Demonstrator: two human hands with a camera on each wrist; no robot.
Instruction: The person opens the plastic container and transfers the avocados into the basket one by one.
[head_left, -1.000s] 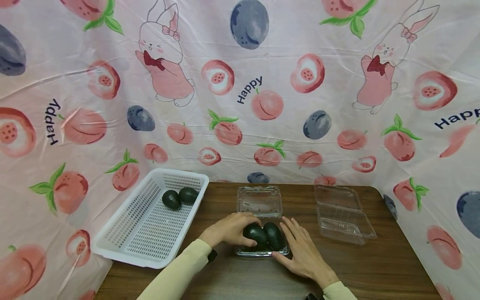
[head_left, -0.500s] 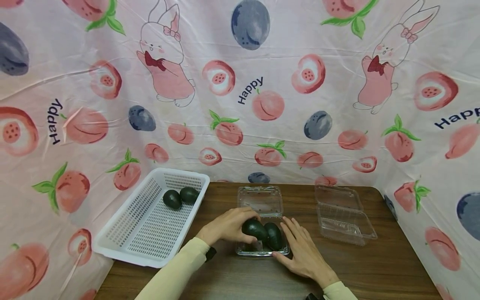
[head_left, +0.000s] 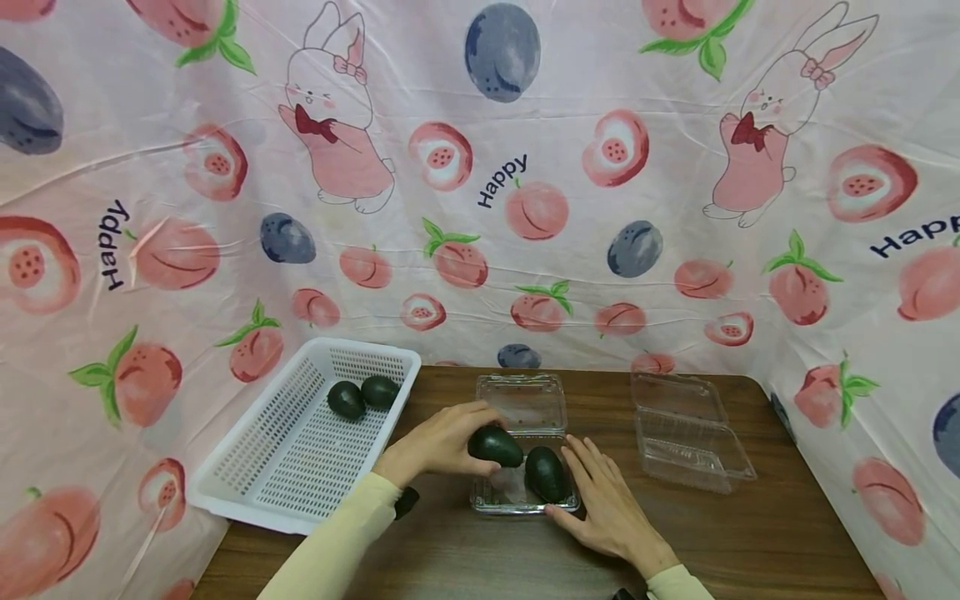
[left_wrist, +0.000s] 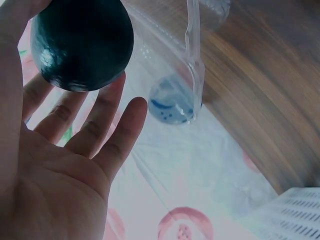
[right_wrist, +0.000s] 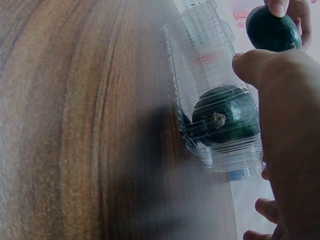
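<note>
My left hand (head_left: 442, 444) grips a dark green avocado (head_left: 495, 447), raised over the left half of a clear plastic clamshell box (head_left: 495, 509). In the left wrist view the thumb and fingertips curve round this avocado (left_wrist: 82, 45). A second avocado (head_left: 546, 473) lies in the right half of the box; its stem end shows through the clear wall in the right wrist view. Along the box's right side rests my right hand (head_left: 611, 512), fingers straight, with the thumb at the front right corner. The box's lid (head_left: 521, 402) is folded back behind it.
On the left of the wooden table (head_left: 480, 554) stands a white perforated basket (head_left: 243, 510) with two avocados (head_left: 346, 400) near its far right side. Another clear clamshell box (head_left: 686, 461), lid raised, is at the right. Fruit-printed cloth (head_left: 562, 275) hangs round the table.
My left hand has lifted the left avocado up and to the left from inside the box, turning it more sideways. My right hand has stayed at the box's right side.
</note>
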